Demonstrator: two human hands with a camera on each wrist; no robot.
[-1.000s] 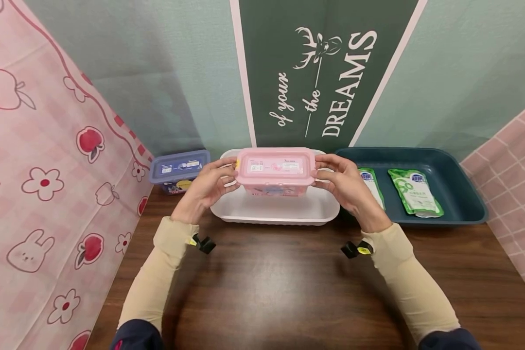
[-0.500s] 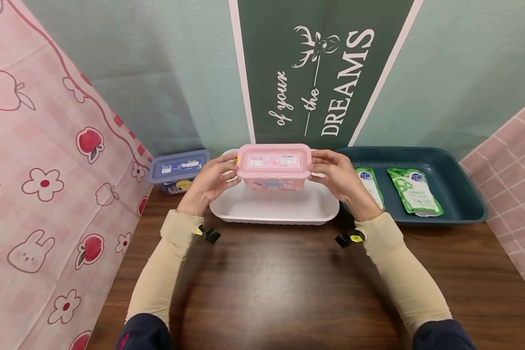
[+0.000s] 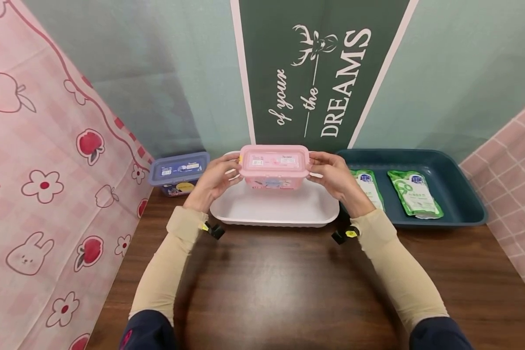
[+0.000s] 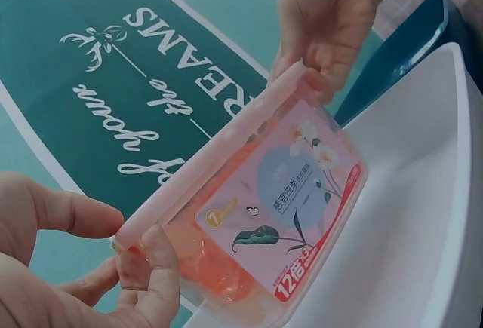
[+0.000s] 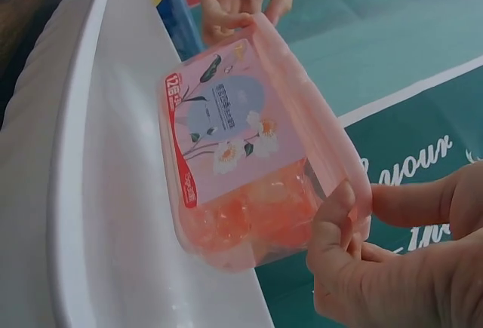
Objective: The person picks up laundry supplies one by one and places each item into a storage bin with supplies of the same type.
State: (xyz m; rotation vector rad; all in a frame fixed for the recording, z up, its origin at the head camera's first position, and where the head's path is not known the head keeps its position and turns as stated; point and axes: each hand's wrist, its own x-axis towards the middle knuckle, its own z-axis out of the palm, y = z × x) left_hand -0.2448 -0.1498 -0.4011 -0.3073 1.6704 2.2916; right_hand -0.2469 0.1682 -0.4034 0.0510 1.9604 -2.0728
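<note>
Between both hands is a pink lidded plastic box [image 3: 274,167], held level over the back part of a white tray [image 3: 275,211]. My left hand [image 3: 216,180] pinches the lid's left end, and my right hand [image 3: 332,175] pinches its right end. In the left wrist view the box's front label [image 4: 287,200] shows flowers and a blue oval. Through the clear wall in the right wrist view, orange-pink contents [image 5: 256,211] are visible. The box's underside is hidden, so I cannot tell whether it touches the tray.
A blue lidded box [image 3: 179,172] stands left of the white tray on the brown wooden table [image 3: 271,287]. To the right, a dark teal tray [image 3: 459,194] holds two green-and-white pouches [image 3: 415,193]. A green printed cloth [image 3: 201,73] hangs behind.
Both hands and the pink box have shifted slightly; the box sits a little farther back and appears slightly smaller. The hands keep their hold on its ends.
</note>
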